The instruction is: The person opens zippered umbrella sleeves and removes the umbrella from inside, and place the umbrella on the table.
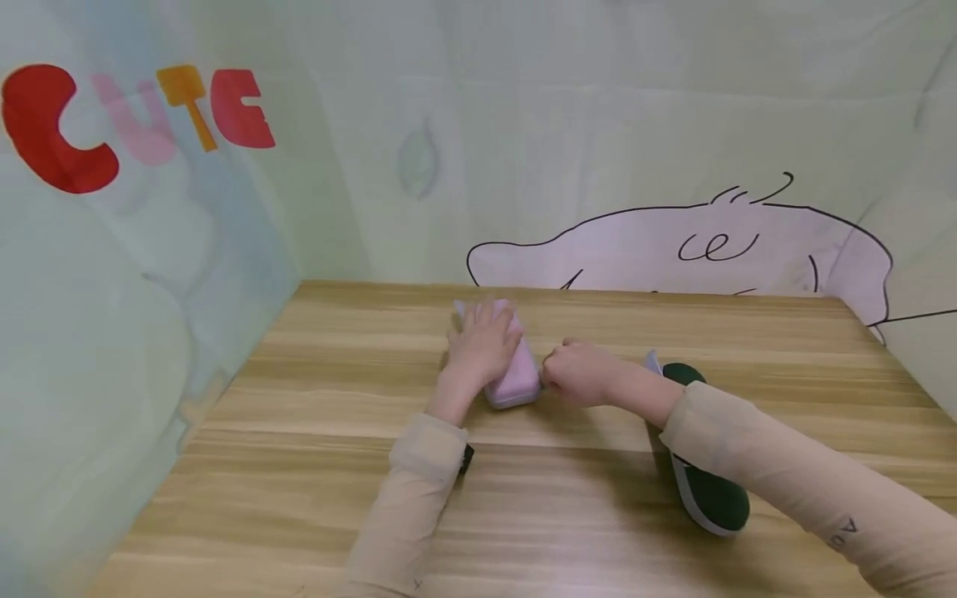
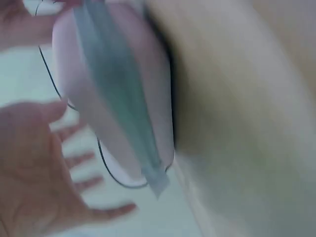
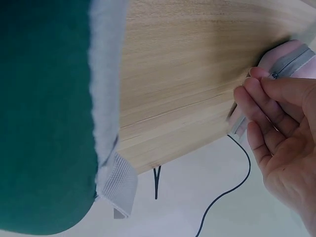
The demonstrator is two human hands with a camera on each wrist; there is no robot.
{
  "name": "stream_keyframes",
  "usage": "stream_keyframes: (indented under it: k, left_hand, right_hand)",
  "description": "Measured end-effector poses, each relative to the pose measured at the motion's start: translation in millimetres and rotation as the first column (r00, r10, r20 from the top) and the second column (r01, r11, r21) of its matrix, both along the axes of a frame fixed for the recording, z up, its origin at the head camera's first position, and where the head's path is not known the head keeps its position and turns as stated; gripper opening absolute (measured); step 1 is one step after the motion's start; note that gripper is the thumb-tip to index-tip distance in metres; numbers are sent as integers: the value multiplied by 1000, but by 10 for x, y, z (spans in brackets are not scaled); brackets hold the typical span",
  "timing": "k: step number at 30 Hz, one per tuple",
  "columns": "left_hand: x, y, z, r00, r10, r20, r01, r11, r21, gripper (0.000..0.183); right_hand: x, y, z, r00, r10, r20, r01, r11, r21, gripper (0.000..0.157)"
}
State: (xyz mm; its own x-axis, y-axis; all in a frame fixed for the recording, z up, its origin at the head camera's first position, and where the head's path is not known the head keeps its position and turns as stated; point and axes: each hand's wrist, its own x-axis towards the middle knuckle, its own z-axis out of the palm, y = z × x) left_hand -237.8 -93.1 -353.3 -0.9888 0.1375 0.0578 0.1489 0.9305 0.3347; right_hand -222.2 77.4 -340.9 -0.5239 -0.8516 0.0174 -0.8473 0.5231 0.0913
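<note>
Our right hand [image 1: 586, 374] curls beside the near end of the pink case [image 1: 517, 375], seemingly pinching its zipper pull [image 3: 275, 75] between thumb and fingers. Our left hand [image 1: 482, 345] lies with fingers spread over the case. To work the zip smoothly, we should brace the case with that palm, fingers clear of the grey zip band [image 3: 290, 62], and draw the pull level along it, easing round corners. The pink case lies on the tabletop [image 1: 336, 390], left of the green case [image 1: 718, 498].
</note>
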Motion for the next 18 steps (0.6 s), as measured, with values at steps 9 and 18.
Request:
stream_keyframes:
  k: [9,18]
  left_hand:
    - [-243,-331,50,926,-377,16,377,924,-60,41]
    - [-300,-334,-16,904,-426,31,426,896,-125,54]
  right_hand:
    - [6,8,-2,999,-44,32,43,999,33,14]
    - [19,30,5,998,-48,30,47,998,34,16]
